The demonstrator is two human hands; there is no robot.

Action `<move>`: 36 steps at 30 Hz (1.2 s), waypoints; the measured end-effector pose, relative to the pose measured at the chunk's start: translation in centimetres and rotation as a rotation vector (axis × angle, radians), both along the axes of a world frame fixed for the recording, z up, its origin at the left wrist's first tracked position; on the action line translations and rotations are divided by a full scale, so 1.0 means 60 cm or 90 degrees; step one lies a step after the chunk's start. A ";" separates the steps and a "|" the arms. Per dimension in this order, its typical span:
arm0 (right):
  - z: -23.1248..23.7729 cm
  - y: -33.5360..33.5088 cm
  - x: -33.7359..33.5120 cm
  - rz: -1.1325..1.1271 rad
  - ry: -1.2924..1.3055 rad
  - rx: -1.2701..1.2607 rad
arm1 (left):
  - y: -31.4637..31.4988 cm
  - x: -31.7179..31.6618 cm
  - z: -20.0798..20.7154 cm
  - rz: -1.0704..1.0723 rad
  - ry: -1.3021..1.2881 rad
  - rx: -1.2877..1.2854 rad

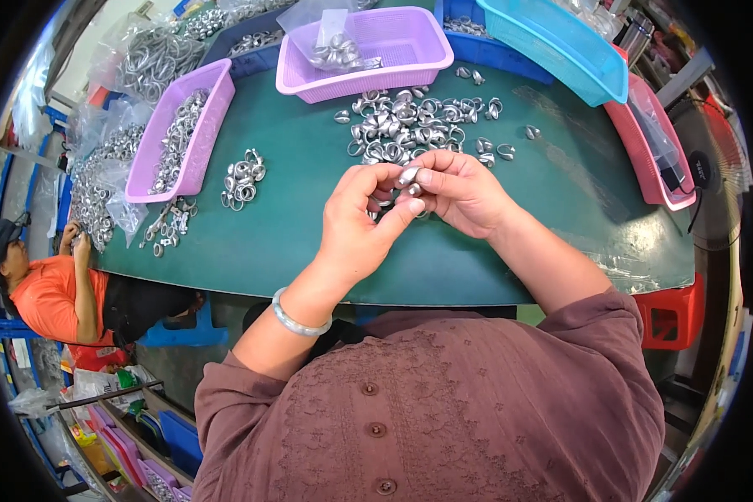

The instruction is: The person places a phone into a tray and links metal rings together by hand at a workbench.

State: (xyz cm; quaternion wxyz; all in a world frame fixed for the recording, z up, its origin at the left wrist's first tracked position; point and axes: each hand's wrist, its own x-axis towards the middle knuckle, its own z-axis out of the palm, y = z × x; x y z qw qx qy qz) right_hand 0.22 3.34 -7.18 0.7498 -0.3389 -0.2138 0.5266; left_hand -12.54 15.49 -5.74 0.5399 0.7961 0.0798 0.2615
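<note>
My left hand [356,219] and my right hand [464,197] meet over the near middle of the green table, both closed. Thumbs and fingertips pinch a small shiny silver ring-like metal part [408,176] between them. More silver metal shows between the fingers of my left hand, partly hidden. Just beyond my hands lies a loose pile of similar silver metal parts [393,125], many with an open curved shape. A smaller heap of silver rings [243,177] rests to the left, apart from my hands.
A lilac basket [368,82] stands behind the pile, and another lilac basket [213,125] at left holds silver parts. A turquoise basket [560,52] and a red basket [654,188] stand at right, near a fan [711,171]. A co-worker in an orange shirt [54,293] handles parts at left.
</note>
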 end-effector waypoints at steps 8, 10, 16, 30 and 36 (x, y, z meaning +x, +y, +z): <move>-0.002 -0.004 -0.006 -0.015 -0.025 -0.070 | -0.008 0.008 0.005 0.042 -0.090 0.157; -0.004 -0.005 -0.004 -0.013 -0.021 -0.079 | -0.008 0.010 0.005 0.046 -0.091 0.159; -0.006 -0.003 -0.001 0.007 -0.024 -0.102 | -0.004 0.014 -0.001 0.044 -0.086 0.160; 0.008 0.004 -0.008 -0.116 -0.353 -0.212 | 0.016 0.003 -0.004 -0.061 0.006 -0.390; -0.012 0.007 0.002 -0.312 -1.089 -0.127 | 0.069 -0.044 -0.023 -0.077 -0.006 -0.673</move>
